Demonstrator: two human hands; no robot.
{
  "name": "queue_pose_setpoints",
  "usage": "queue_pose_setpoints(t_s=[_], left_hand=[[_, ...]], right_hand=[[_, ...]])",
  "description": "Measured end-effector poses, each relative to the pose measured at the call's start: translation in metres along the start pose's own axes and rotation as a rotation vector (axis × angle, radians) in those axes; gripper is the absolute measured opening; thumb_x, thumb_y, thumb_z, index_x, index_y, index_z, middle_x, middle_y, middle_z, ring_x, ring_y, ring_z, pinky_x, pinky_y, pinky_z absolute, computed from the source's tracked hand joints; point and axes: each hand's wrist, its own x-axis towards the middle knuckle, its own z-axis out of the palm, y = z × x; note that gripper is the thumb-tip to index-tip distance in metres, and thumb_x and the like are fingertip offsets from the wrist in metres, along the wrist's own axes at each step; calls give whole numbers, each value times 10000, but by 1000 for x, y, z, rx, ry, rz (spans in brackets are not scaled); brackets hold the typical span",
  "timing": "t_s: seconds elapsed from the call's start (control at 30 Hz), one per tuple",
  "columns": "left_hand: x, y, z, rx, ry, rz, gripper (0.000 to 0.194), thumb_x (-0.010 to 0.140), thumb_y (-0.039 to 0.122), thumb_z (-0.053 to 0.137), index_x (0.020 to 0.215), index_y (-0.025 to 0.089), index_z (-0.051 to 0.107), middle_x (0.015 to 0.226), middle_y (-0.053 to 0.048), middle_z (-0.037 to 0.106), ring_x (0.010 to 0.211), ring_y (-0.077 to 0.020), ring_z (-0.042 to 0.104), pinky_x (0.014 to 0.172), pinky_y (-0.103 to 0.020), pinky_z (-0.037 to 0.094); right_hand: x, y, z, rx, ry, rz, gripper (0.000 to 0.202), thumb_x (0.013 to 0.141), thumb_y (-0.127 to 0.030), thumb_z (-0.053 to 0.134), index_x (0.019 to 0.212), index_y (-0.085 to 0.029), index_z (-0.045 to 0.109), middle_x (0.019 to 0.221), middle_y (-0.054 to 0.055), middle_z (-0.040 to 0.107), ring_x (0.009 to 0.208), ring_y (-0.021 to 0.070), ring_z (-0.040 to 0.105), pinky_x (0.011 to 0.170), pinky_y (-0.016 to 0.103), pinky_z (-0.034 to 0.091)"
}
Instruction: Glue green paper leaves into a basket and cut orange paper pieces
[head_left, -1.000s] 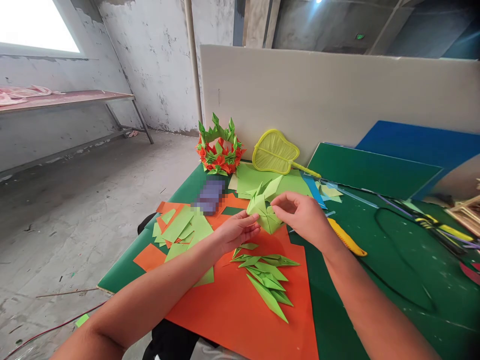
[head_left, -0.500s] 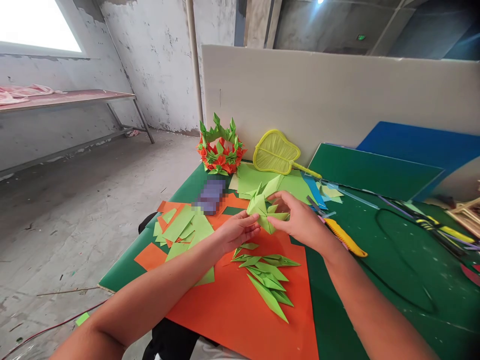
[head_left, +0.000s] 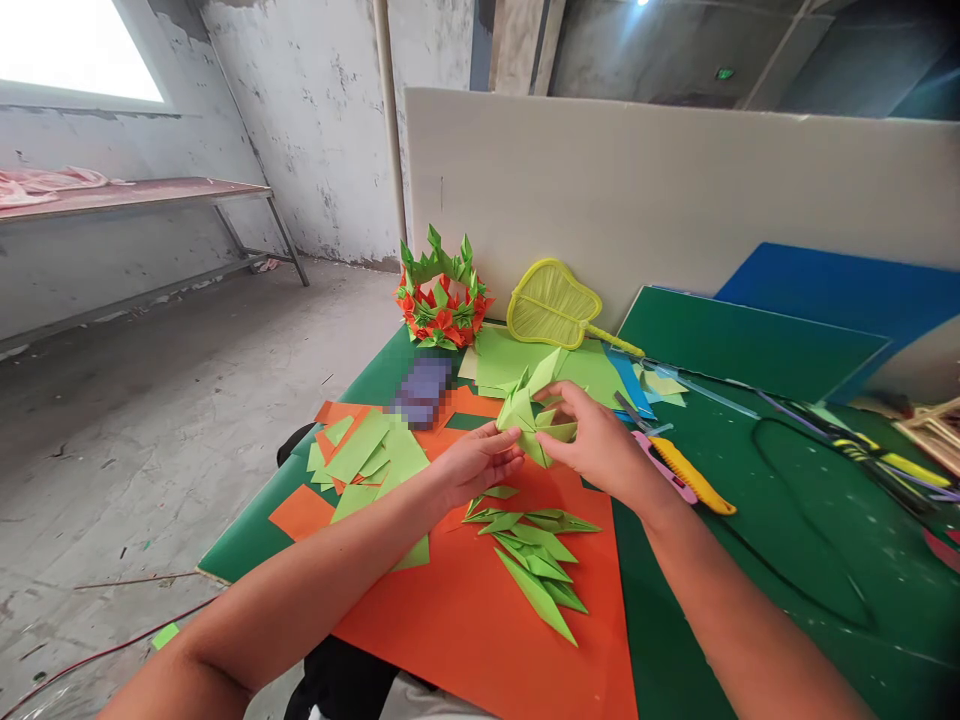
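Between my hands is a light green folded-paper piece [head_left: 517,408] with several pointed petals, held above an orange sheet [head_left: 480,610]. My left hand [head_left: 480,460] pinches its lower left edge between thumb and fingers. My right hand [head_left: 589,430] grips one of its points on the right, thumb below and fingers curled over the top. Just below them, several folded green paper leaves [head_left: 532,550] lie in a loose pile on the orange sheet. Loose green paper pieces [head_left: 375,450] are scattered left of my left hand.
At the back stand a green-and-orange paper crown [head_left: 442,310] and a yellow fan [head_left: 555,305] leaning on a pale panel [head_left: 675,180]. A yellow cutter [head_left: 690,475] and a pink cutter [head_left: 667,468] lie beside my right forearm. A blurred purple object [head_left: 422,390] lies left.
My right hand has shifted very slightly, and more of the pink cutter shows beside the forearm. Both hands keep hold of the folded-paper piece.
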Motion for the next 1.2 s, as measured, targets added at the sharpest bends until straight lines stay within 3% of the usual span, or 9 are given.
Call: queue_pose_setpoints(t_s=[0.33,0.57,0.83,1.2], left_hand=[[-2,-3,5,3,38,-9,199,744,122,753,715,134,557,701,1,596,642,-73,623,680,-176,544],[-1,-4,4,26,12,4,154,749,161,762,774,114,617,742,-21,626,655,-69,621,692,-177,541],[3,-7,0,53,-13,19,185,741,195,774,834,111,638,809,-41,647,675,-69,621,684,-181,526],[-3,-8,7,58,6,61,156,747,190,768,835,120,660,872,-41,662,705,-69,606,692,-180,506]], right_hand=[[-1,-9,2,-35,35,0,352,732,-199,601,1071,-245,518,934,29,693,850,200,678,698,285,499],[-3,-10,-1,-16,62,26,469,719,-219,627,1164,-262,482,931,24,713,859,214,688,680,291,506],[2,-2,-9,154,25,78,348,828,-348,545,1152,-235,484,820,24,742,713,191,681,602,283,494],[1,-2,-4,164,106,126,425,803,-353,575,1196,-252,445,773,7,736,698,208,688,582,295,491]])
